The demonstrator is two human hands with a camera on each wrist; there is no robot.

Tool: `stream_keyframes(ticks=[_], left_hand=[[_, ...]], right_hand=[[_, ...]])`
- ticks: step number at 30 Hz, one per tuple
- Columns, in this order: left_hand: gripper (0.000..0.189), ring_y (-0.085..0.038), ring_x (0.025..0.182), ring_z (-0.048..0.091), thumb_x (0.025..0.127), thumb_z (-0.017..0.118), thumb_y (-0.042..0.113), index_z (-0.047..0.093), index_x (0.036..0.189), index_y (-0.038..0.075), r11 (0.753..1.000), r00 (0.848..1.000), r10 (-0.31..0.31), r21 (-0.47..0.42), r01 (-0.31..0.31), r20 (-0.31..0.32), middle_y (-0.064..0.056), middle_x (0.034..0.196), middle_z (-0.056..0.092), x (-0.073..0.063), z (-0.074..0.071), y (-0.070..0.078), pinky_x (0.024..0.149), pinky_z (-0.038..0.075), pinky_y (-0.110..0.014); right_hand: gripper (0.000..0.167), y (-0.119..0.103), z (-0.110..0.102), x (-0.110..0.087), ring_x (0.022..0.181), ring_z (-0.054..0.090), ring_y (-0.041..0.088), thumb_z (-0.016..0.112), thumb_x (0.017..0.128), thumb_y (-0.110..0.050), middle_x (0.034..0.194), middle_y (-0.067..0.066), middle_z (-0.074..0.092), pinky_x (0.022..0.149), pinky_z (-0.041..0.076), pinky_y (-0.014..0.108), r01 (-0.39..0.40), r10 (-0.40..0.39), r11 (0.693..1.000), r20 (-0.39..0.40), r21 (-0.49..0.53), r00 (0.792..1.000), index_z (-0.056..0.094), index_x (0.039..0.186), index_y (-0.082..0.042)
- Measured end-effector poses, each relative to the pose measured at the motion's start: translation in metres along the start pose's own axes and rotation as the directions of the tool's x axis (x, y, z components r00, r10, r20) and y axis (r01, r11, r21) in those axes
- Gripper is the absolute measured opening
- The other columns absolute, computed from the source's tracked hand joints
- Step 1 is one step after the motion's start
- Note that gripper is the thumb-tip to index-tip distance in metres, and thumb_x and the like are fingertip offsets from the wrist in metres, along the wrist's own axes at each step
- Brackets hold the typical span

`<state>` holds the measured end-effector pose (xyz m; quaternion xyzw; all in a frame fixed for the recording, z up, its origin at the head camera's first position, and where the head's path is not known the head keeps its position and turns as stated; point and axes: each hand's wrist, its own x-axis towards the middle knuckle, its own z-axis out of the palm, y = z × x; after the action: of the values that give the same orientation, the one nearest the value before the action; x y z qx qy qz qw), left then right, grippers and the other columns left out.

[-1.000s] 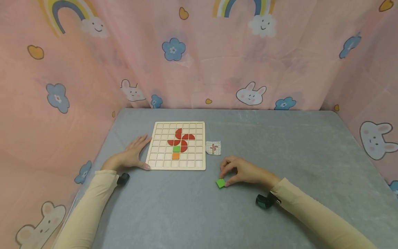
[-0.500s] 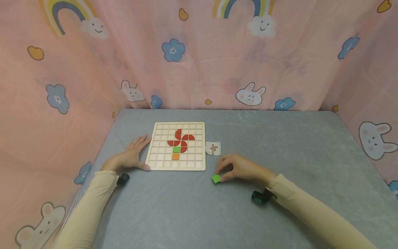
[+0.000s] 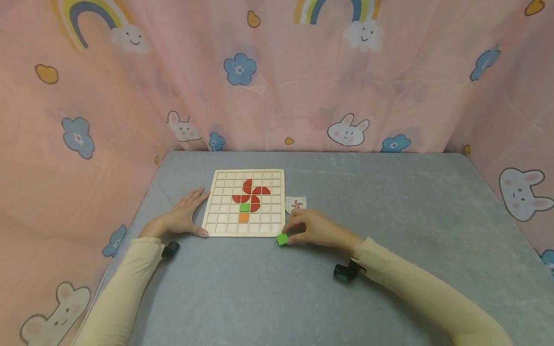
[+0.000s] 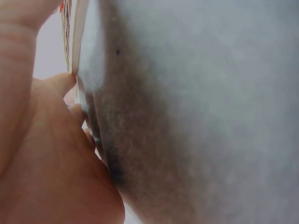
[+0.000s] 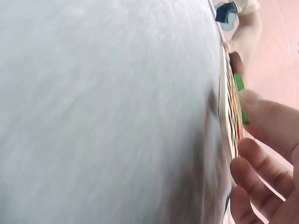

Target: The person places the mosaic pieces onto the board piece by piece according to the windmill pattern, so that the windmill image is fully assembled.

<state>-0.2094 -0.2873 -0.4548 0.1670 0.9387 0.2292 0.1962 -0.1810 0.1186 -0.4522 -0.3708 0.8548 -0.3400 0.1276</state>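
Note:
A pale wooden grid board (image 3: pixel 220 211) lies on the grey table, with several red curved pieces (image 3: pixel 255 202) forming a pinwheel. Below them sit a green square tile (image 3: pixel 245 207) and an orange square tile (image 3: pixel 244 217). My left hand (image 3: pixel 183 214) rests at the board's left edge, thumb by the near corner and fingers spread. My right hand (image 3: pixel 318 230) pinches another green tile (image 3: pixel 282 239) between thumb and fingers at the board's near right corner. The right wrist view shows that green tile (image 5: pixel 240 88) edge-on, with the thumb against it.
Right of the board lies a small paper card (image 3: pixel 296 203) printed with a pinwheel on a grid, partly behind my right hand. The grey table (image 3: pixel 389 202) ends at a pink patterned curtain (image 3: pixel 285 96) at the back and sides.
My right hand has moved left and slightly away from me with the green tile, from the table right of the board to its near right corner. The left hand stays in place.

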Motion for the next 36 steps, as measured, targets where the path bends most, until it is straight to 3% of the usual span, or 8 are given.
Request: stream_keyframes(ticks=[13, 20, 28, 36], left_hand=[[0.132, -0.047, 0.153, -0.007, 0.062, 0.090, 0.048, 0.009, 0.160, 0.009, 1.000, 1.000, -0.009, 0.004, 0.009, 0.000, -0.022, 0.167, -0.003, 0.000, -0.001, 0.003, 0.120, -0.001, -0.068], [0.133, -0.045, 0.154, -0.007, 0.062, 0.089, 0.050, 0.008, 0.160, 0.010, 1.000, 1.000, -0.024, 0.020, 0.024, 0.005, -0.020, 0.168, -0.004, 0.001, -0.001, 0.001, 0.121, -0.001, -0.067], [0.133, -0.046, 0.154, -0.008, 0.062, 0.089, 0.049, 0.008, 0.160, 0.010, 1.000, 1.000, -0.023, 0.010, 0.023, 0.003, -0.020, 0.168, -0.004, 0.001, 0.000, -0.001, 0.121, -0.001, -0.068], [0.133, -0.046, 0.154, -0.008, 0.062, 0.090, 0.049, 0.008, 0.160, 0.010, 1.000, 1.000, -0.030, 0.005, 0.030, 0.003, -0.019, 0.168, -0.004, 0.001, 0.000, 0.000, 0.121, -0.002, -0.067]], right_hand=[[0.020, -0.019, 0.018, 0.037, 0.077, 0.055, 0.008, 0.081, 0.082, -0.029, 0.089, -0.008, 0.065, 0.066, 0.046, 0.020, -0.055, 0.054, 0.998, -0.115, -0.007, 0.992, 0.078, 0.100, -0.021], [0.020, -0.032, 0.033, 0.053, 0.076, 0.056, 0.011, 0.083, 0.080, -0.026, 0.088, -0.003, 0.068, 0.067, 0.044, 0.019, -0.035, 0.033, 0.999, -0.177, -0.005, 0.984, 0.079, 0.098, -0.017], [0.021, -0.046, 0.045, 0.067, 0.074, 0.056, 0.008, 0.082, 0.080, -0.027, 0.088, -0.002, 0.068, 0.065, 0.043, 0.019, -0.078, 0.073, 0.997, -0.185, -0.019, 0.980, 0.079, 0.098, -0.018], [0.020, -0.050, 0.052, 0.076, 0.076, 0.058, 0.008, 0.081, 0.079, -0.022, 0.086, -0.003, 0.070, 0.067, 0.045, 0.020, -0.074, 0.061, 0.996, -0.204, -0.055, 0.977, 0.079, 0.097, -0.014]])
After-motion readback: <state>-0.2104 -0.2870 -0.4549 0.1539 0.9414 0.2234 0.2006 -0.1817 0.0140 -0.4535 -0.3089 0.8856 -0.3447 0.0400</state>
